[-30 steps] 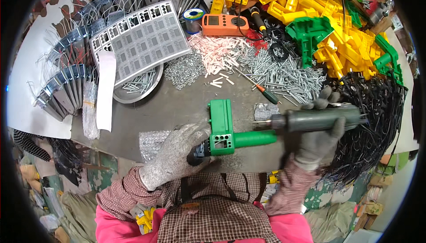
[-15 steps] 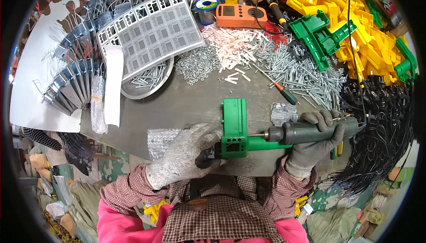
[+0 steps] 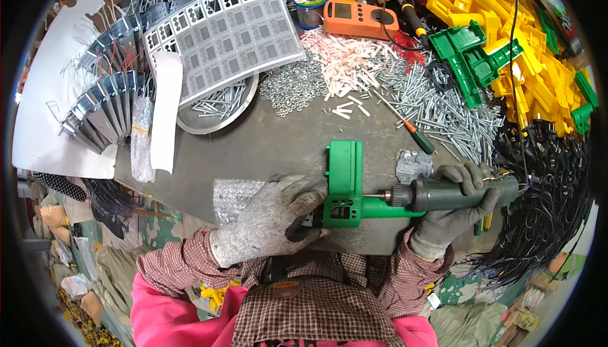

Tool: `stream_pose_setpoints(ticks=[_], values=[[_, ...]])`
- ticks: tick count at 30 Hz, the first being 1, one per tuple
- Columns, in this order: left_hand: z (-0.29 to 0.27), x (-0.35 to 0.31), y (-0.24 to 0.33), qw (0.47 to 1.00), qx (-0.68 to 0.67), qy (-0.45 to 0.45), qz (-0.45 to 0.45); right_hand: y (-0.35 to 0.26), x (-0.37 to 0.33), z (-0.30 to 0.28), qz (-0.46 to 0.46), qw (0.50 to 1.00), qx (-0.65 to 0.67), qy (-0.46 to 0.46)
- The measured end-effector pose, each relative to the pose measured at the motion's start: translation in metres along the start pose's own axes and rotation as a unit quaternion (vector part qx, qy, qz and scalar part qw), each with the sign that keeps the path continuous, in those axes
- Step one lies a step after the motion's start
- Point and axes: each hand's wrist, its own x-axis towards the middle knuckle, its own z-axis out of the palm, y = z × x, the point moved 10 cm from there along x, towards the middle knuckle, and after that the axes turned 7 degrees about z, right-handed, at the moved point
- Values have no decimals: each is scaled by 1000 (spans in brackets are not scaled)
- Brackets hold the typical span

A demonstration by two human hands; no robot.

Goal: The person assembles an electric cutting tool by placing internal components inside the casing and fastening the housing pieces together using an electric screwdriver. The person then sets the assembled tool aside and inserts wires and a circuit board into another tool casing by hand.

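Note:
My left hand (image 3: 269,219), in a grey work glove, is closed round the left side of a green plastic housing (image 3: 345,176) at the front of the table. A handle-like part of the housing reaches right, partly beneath the tool. Wrapped by my gloved right hand (image 3: 457,211) is a dark electric screwdriver (image 3: 437,195), lying level. Its bit (image 3: 375,195) points left and meets the housing's right side; a screw at the tip cannot be made out. My fingers hide the housing's left end.
Bubble wrap (image 3: 231,200) lies beside my left hand. Beyond are screws (image 3: 437,106), nuts (image 3: 288,87), pale sleeves (image 3: 345,62), a hand screwdriver (image 3: 415,133), an orange meter (image 3: 358,19) and a label sheet (image 3: 228,37). Yellow housings (image 3: 525,49) and black cables (image 3: 544,189) crowd the right.
The whole view has shifted slightly, so most things sit a little further right. Both hands keep their grips, and the bit stays against the housing.

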Motion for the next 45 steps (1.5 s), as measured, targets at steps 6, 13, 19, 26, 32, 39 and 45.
stream_pose_setpoints(ticks=[6,13,19,26,32,39,45], values=[[6,0,-3,1000,-16,-14,2,5,5,0,19,1000,-4,2],[1,-1,1,1000,-7,8,26,14,8,8,50,998,20,-28],[-5,-3,-7,996,-86,-4,-13,-6,-10,17,-20,998,-17,-57],[-9,-12,3,994,-8,3,112,-15,-31,17,-33,996,-57,-63],[0,-25,13,972,143,-7,185,-13,-30,16,-36,996,-51,-62],[-2,-28,13,973,124,22,195,-14,-31,17,-31,996,-63,-60],[2,-25,12,972,157,-24,174,-13,-31,16,-30,997,-43,-57]])
